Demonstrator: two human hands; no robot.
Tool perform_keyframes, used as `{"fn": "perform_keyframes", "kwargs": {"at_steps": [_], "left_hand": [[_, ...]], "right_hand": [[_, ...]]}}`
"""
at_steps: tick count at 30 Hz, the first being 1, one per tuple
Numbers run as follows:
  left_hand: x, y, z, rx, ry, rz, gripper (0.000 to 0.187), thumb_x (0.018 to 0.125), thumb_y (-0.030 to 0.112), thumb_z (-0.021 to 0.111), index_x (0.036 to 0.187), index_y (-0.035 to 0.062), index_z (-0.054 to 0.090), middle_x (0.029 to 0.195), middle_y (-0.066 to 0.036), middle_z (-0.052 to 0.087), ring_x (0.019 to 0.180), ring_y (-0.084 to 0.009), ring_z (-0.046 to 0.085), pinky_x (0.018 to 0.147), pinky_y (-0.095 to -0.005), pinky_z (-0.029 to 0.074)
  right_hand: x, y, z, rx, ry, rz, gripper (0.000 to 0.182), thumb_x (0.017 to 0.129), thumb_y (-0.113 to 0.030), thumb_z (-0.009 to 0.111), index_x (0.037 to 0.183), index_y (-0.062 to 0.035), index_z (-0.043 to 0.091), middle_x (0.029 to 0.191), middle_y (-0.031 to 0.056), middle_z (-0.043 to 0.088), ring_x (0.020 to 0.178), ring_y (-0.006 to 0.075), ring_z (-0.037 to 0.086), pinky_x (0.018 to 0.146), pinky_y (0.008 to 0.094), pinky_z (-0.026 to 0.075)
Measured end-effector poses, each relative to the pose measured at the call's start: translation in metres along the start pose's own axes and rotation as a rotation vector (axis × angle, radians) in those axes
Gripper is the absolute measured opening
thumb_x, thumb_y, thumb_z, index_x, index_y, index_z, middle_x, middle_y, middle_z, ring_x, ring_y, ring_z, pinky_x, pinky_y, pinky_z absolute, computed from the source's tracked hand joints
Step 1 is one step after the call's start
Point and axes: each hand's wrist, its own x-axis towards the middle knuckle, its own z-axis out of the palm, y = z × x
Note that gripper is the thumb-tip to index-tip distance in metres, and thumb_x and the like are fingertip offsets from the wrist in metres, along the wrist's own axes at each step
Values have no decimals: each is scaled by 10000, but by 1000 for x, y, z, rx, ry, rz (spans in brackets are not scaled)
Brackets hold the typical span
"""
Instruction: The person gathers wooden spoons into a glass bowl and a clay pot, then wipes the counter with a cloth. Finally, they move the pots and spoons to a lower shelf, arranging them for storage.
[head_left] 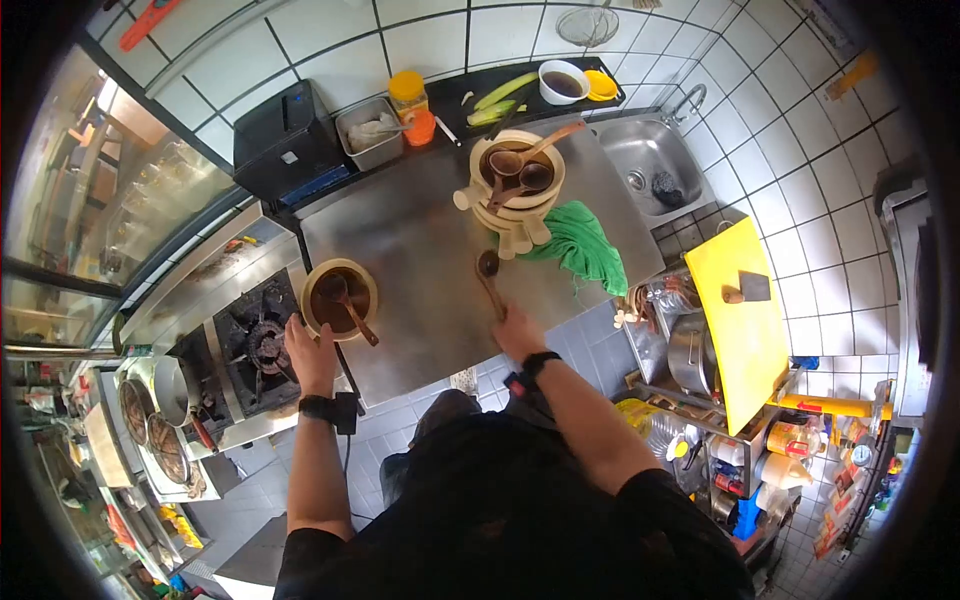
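**Wooden ladle and bowl at frame centre**

Wooden ladle point(489, 280) is lying on the steel counter point(420, 250), gripped at its handle by the closed right hand point(518, 333); left hand point(312, 355) is resting against the brown-filled bowl point(339, 298) at centre left, grip indiscernible; stacked bowls point(515, 190) are standing above, beside a green cloth point(580, 248).

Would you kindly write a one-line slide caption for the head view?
At a steel counter, the left hand steadies a bowl of brown sauce while the right hand holds a wooden ladle.
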Motion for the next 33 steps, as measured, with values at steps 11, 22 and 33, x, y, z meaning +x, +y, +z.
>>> {"fn": "perform_keyframes", "kwargs": {"at_steps": [11, 22, 33], "left_hand": [[36, -31, 26, 59, -297, -221, 332, 853, 251, 611, 1062, -3, 561, 978, -288, 676, 953, -486, 639, 813, -550, 510], [-18, 90, 63, -67, -403, -393, 404, 847, 269, 665, 1131, 8, 546, 993, -256, 684, 970, -462, 644, 834, -534, 510], [26, 290, 34, -405, -152, 80, 470, 886, 149, 684, 1287, -36, 523, 1108, -183, 612, 1009, -313, 629, 824, -385, 531]], "right_hand": [[-72, 81, -144, -40, 221, -246, 136, 790, -31, 581, 925, -29, 567, 822, 203, 620, 822, 394, 624, 692, 460, 484], [127, -39, -265, -123, 487, -862, 226, 826, -13, 571, 1051, -3, 544, 1310, 255, 553, 1262, 452, 469, 1060, 497, 398], [181, -30, -296, -484, 242, -743, 170, 834, -114, 609, 959, -20, 541, 977, 176, 656, 999, 376, 627, 961, 494, 462]]}}
